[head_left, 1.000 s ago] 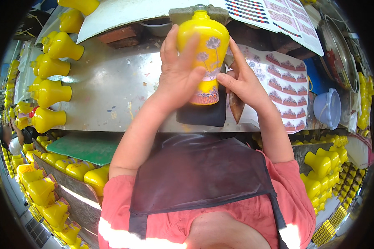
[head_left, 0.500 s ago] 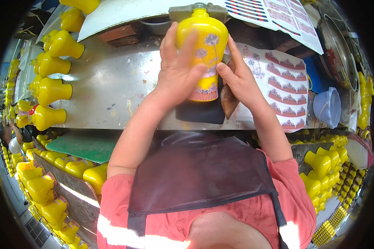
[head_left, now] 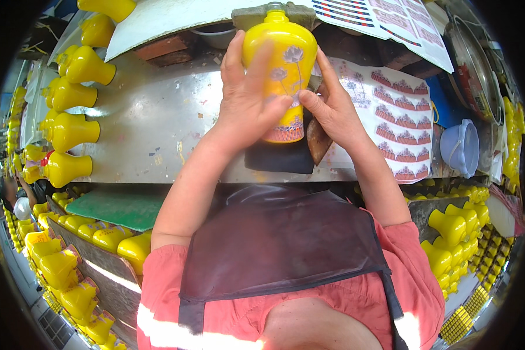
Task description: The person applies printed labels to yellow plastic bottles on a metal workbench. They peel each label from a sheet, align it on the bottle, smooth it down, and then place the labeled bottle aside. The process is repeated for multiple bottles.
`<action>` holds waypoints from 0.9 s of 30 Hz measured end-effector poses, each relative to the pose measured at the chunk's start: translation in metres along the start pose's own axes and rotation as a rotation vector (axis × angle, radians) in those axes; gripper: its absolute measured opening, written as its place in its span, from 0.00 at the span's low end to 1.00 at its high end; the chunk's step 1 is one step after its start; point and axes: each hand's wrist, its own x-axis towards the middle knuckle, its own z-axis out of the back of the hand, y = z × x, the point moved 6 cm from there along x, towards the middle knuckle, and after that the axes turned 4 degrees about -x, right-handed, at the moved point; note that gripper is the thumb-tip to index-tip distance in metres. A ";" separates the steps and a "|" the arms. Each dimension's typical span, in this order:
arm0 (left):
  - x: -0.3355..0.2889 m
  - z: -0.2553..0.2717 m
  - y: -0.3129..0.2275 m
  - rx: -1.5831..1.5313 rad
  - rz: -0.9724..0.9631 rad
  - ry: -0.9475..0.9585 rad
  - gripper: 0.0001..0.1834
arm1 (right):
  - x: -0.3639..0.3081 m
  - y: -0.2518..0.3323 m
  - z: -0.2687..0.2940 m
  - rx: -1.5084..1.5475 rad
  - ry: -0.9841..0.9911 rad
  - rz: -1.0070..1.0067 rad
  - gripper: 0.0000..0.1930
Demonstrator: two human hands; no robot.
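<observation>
Vase [head_left: 292,73]: glossy yel. body; grey-purple flower motif on thin stems; btm band, purple florals over red-brn pattern. Vases at L [head_left: 73,135]: glossy yel., plain. Decal sheet [head_left: 402,125]: wht bkgd w/ rows of curved red-brn & purple floral strips. Upper sheet [head_left: 345,14]: wht w/ dk stripes, red/blue accents. Bucket [head_left: 458,153]: pale blue-violet. Board [head_left: 119,208]: grn. Apron [head_left: 283,245]: dk maroon, blk straps. Shirt [head_left: 164,271]: coral pink.

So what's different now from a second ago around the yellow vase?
The brown pointed piece below the right hand has shifted left, its tip now nearer the black pad; that hand's thumb sits slightly higher on the yellow vase. Nothing was visibly let go. The left hand stays on the vase; the printed sheet lies as before.
</observation>
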 end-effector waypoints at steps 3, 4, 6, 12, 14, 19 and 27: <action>0.001 0.000 -0.001 -0.007 0.003 0.006 0.50 | 0.001 0.001 0.001 0.024 -0.014 0.048 0.45; 0.001 0.001 -0.001 0.007 -0.002 0.005 0.50 | 0.001 0.002 0.001 0.035 -0.010 0.050 0.45; 0.001 0.002 -0.002 0.017 -0.009 0.008 0.50 | -0.001 -0.003 0.002 0.013 0.045 -0.068 0.45; -0.002 0.002 0.001 0.045 -0.032 -0.007 0.53 | -0.003 0.009 0.008 -0.112 0.025 -0.122 0.42; 0.001 0.007 0.007 -0.143 0.054 -0.051 0.52 | -0.001 0.018 0.014 -0.124 -0.030 -0.086 0.40; 0.004 -0.006 0.006 -0.775 0.302 -0.025 0.48 | 0.003 0.033 0.021 -0.111 -0.081 -0.048 0.38; 0.001 -0.006 0.004 -0.775 0.264 -0.038 0.51 | 0.012 0.027 0.015 0.048 0.004 -0.108 0.37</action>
